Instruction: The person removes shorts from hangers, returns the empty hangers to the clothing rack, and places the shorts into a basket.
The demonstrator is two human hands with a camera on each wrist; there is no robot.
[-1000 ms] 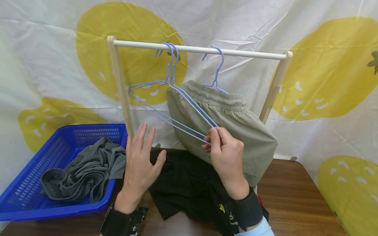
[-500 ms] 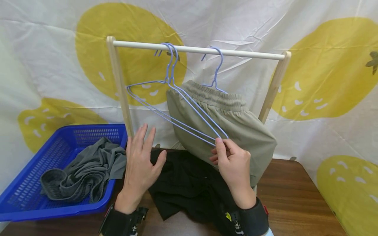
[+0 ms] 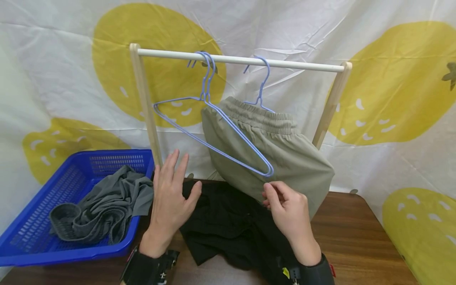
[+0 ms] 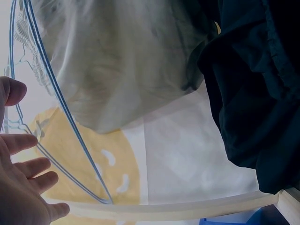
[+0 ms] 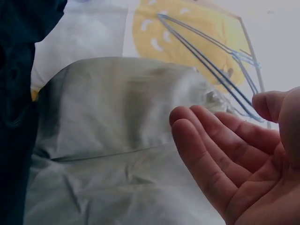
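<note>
Two blue wire hangers hang together from the rack's white bar, angled toward me. My right hand is just below their lower right corner, apart from them; its fingers are loosely bent around nothing, and the right wrist view shows a gap between thumb and fingertips. My left hand is spread in the air left of the hangers, holding nothing. Behind them, khaki elastic-waist shorts hang on another blue hanger. Black cloth, a garment, lies on the table below my hands.
A blue plastic basket stands at left with a crumpled grey garment inside. The rack has wooden side posts and a white bar. A brown wooden table lies underneath, with a white and yellow printed cloth behind.
My right hand, earlier pinching the hangers' lower right corner, has let go and moved down and right. The two hangers now lie closer together. My left hand stays in place.
</note>
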